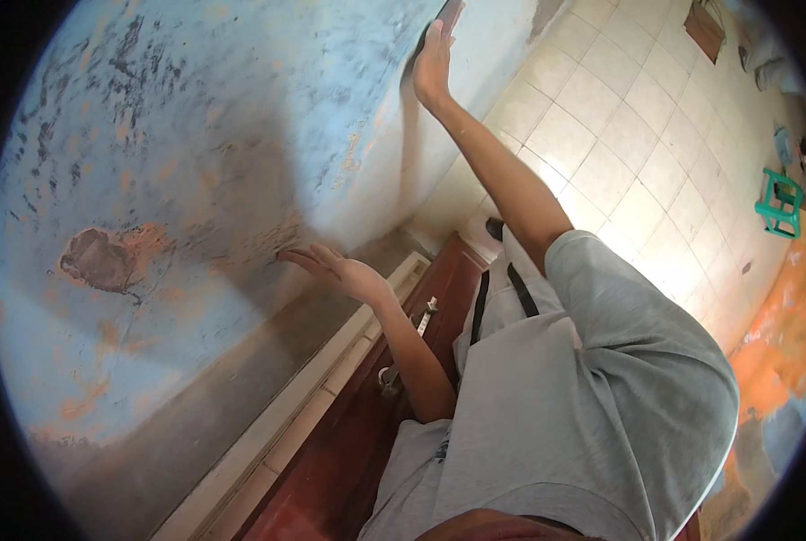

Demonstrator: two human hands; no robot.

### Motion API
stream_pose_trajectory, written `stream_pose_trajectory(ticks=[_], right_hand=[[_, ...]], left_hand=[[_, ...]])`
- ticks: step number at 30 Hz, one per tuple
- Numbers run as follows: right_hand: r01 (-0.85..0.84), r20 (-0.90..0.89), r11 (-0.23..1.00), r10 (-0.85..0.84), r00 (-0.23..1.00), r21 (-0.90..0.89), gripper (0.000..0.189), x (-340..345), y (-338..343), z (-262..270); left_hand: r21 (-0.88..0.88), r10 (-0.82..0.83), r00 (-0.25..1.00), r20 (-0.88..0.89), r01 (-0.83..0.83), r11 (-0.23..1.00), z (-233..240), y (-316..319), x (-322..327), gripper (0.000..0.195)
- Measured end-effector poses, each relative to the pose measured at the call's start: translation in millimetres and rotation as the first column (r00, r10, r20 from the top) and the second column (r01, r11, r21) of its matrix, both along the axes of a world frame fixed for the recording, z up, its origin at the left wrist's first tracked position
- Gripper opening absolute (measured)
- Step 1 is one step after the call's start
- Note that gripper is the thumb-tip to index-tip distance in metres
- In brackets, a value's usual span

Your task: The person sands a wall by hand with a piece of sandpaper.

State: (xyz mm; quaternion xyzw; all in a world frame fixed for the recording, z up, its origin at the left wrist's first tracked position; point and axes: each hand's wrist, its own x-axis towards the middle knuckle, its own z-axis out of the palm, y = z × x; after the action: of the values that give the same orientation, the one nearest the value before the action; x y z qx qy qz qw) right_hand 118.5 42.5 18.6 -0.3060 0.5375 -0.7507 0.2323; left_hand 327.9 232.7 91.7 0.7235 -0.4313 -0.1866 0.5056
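Note:
My right hand (434,64) is raised at the top middle, its flat palm turned to the blue painted wall (241,40), fingers straight. A dark strip runs along its wall side; whether that is only shadow cannot be told. My left hand (341,272) is lower and further left, fingers stretched out, their tips at or close to the same wall. Nothing is seen held in it. The wall's paint is worn, with dark streaks and orange spots. A rough grey-brown patch of bare plaster (99,260) lies left of my left hand.
A red-brown door (335,433) with metal hardware (427,316) stands beside my left arm, next to a pale frame (274,433). Beyond the tiled floor (619,135) are a green plastic stool (779,204) and a brown bag (704,30).

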Motion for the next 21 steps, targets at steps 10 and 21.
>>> stream_pose_trajectory(ticks=[10, 21], right_hand=[[-0.309, -0.109, 0.923, 0.340, 0.934, 0.230, 0.064, 137, 90, -27], [-0.108, -0.025, 0.986, 0.112, 0.993, 0.128, 0.063, 108, 51, -31]], left_hand=[[-0.004, -0.041, 0.999, 0.018, 0.041, 0.999, -15, -1, 12, 0.073], [0.053, -0.147, 0.988, 0.054, 0.144, 0.988, -10, 1, 8, 0.073]])
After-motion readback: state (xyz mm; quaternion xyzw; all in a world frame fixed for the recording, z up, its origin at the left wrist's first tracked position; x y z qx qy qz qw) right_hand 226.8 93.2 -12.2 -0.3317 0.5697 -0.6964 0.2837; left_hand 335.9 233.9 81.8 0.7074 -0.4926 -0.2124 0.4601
